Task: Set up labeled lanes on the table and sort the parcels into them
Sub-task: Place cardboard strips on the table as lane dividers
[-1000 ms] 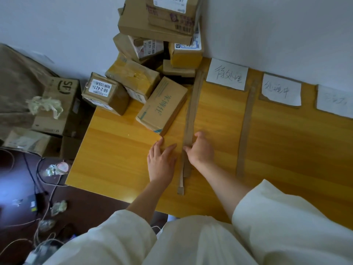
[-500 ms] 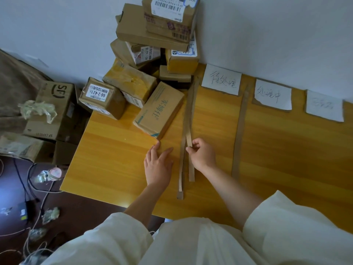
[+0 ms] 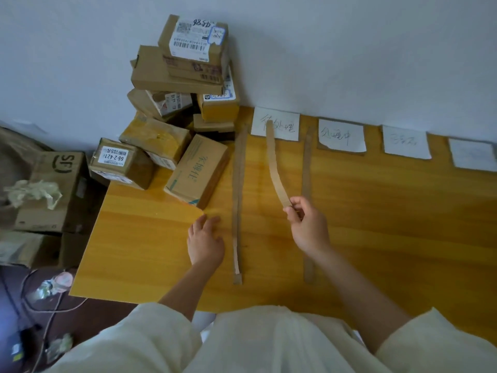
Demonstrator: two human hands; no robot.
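Note:
My right hand (image 3: 306,224) pinches the near end of a curved cardboard strip (image 3: 274,168), lifted above the yellow wooden table (image 3: 139,251), its far end over the first white label (image 3: 277,123). My left hand (image 3: 205,239) rests flat on the table, fingers apart, holding nothing. Two cardboard strips lie flat as lane dividers, one (image 3: 238,200) just right of my left hand, one (image 3: 307,200) under my right hand. More handwritten labels (image 3: 341,135) (image 3: 404,141) (image 3: 472,154) line the wall edge. A heap of cardboard parcels (image 3: 185,84) fills the table's far left corner.
Off the table's left edge stand an SF carton (image 3: 57,184) with crumpled paper (image 3: 32,192) on it and other boxes. Cables (image 3: 48,305) and scraps lie on the dark floor below. A white wall backs the table.
My right hand has lifted one cardboard strip off the left divider and carried it to the right, up off the table. My left hand stayed flat near the same spot.

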